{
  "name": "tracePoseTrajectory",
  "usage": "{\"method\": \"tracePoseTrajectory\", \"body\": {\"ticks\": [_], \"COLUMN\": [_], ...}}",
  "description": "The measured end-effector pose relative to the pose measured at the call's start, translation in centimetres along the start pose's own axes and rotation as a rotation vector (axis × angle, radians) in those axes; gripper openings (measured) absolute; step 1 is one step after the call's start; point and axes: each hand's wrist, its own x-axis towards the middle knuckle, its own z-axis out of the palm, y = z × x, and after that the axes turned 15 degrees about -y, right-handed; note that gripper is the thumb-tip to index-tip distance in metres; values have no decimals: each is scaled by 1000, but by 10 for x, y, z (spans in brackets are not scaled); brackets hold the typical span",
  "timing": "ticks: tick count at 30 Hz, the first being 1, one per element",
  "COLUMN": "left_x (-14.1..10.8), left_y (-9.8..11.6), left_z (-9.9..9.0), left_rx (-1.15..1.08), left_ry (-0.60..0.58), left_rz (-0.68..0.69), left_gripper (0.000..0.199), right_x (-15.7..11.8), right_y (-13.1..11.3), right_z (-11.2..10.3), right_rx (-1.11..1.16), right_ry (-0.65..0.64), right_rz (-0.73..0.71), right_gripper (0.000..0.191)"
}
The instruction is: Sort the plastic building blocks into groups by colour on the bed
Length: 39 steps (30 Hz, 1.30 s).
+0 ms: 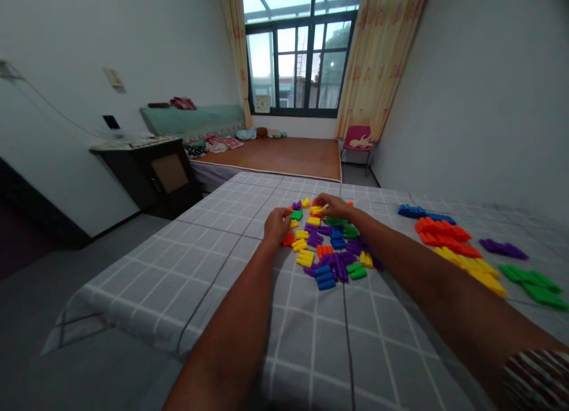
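Observation:
A loose pile of small ridged plastic toy blocks lies mid-table, in yellow, purple, blue, green and orange. My left hand (276,226) is at the pile's left edge, fingers curled together beside a green block (296,215); what they pinch, if anything, is too small to make out. At the far side of the pile, my right hand (334,206) reaches over with its fingers closed on a yellow block (316,210). Nearer to me lie a blue block (325,277), a yellow block (305,257) and a green block (357,270). My right forearm hides the pile's right side.
Blocks sorted by colour lie on the right: blue row (424,214), orange group (447,236), yellow group (473,270), purple group (503,249), green group (536,285). A grey checked cloth (213,251) covers the table. Behind stand a bed (284,153), a dark cabinet (155,174) and a pink chair (357,137).

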Motion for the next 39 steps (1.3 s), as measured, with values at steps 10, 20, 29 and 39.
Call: {"method": "tracePoseTrajectory", "body": {"ticks": [10,20,29,39], "left_x": [-1,4,6,9], "left_y": [29,14,9,-1], "left_z": [18,0,8,10], "left_rx": [-566,-210,-114,49], "left_ry": [-321,-168,-229,-261], "left_rz": [295,256,191,155], "left_gripper": [31,32,43,47], "right_x": [-55,-166,-340,-377], "right_y": [-55,-6,94,111], "right_z": [4,-54,-101,-96], "right_rx": [66,477,1025,279], "right_ry": [123,304,524,217], "right_rz": [-392,-39,251,390], "right_gripper": [43,49,40,48]}}
